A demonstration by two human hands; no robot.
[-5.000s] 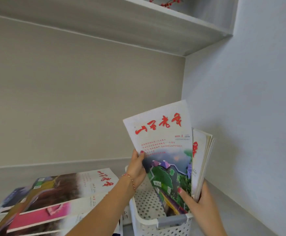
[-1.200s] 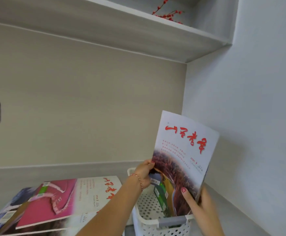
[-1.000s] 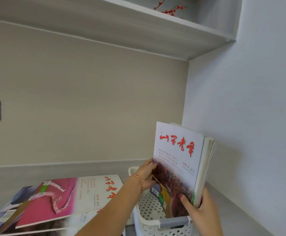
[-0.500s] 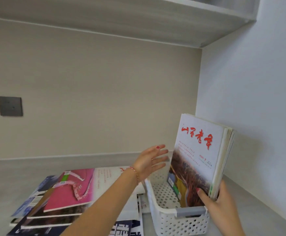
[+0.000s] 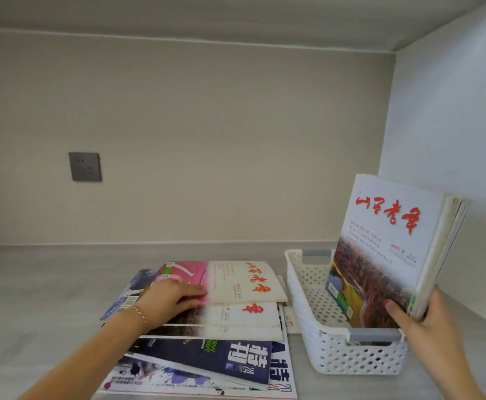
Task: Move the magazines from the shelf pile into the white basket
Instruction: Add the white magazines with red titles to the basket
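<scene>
A pile of magazines (image 5: 215,319) lies flat on the grey shelf, its top one pink and white with red lettering (image 5: 236,280). My left hand (image 5: 169,298) rests on that top magazine, fingers laid flat over its pink part. To the right stands the white perforated basket (image 5: 334,353). Several magazines (image 5: 386,246) stand upright in it, leaning right. My right hand (image 5: 421,321) grips their lower right edge, thumb on the front cover.
A grey wall socket (image 5: 85,166) sits on the back wall to the left. The side wall (image 5: 452,111) runs close behind the basket on the right. The shelf surface (image 5: 34,298) stretches left of the pile.
My left hand let go of the upright magazines, swung left and came down onto the top of the flat pile. The view tilted downward. My right hand kept its hold.
</scene>
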